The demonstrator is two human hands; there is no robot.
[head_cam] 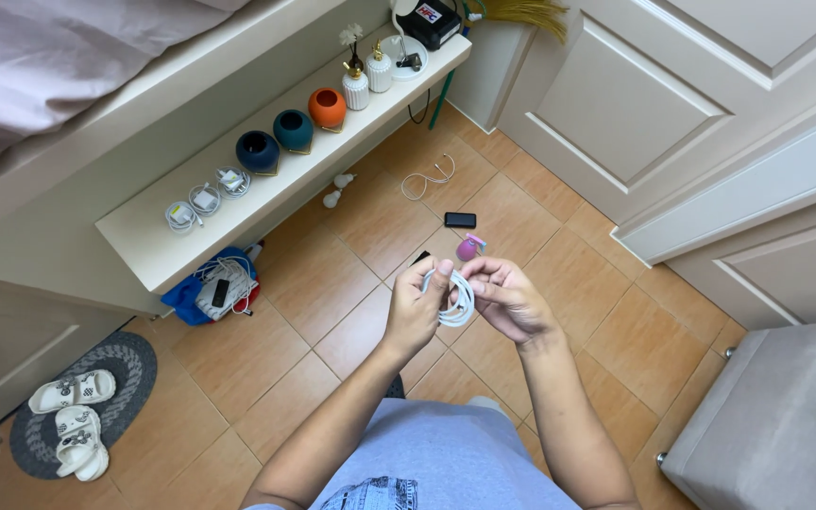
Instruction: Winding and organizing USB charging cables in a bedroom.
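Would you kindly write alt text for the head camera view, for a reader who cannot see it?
Seen from above, a person's left hand and right hand hold a coiled white cable over a tiled floor. On the floor beyond lie a loose white cable, a small black device and a pink object; a white shelf carries three round vases.

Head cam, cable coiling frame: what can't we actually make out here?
- White cable: its plug ends, hidden by the left hand and right hand.
- Black thing on the floor: mostly behind the left thumb; kind unclear.
- Pink thing: too small to identify.
- Grey stool: cut off by the right and bottom edges.
- Pile under the shelf: partly hidden by the shelf.
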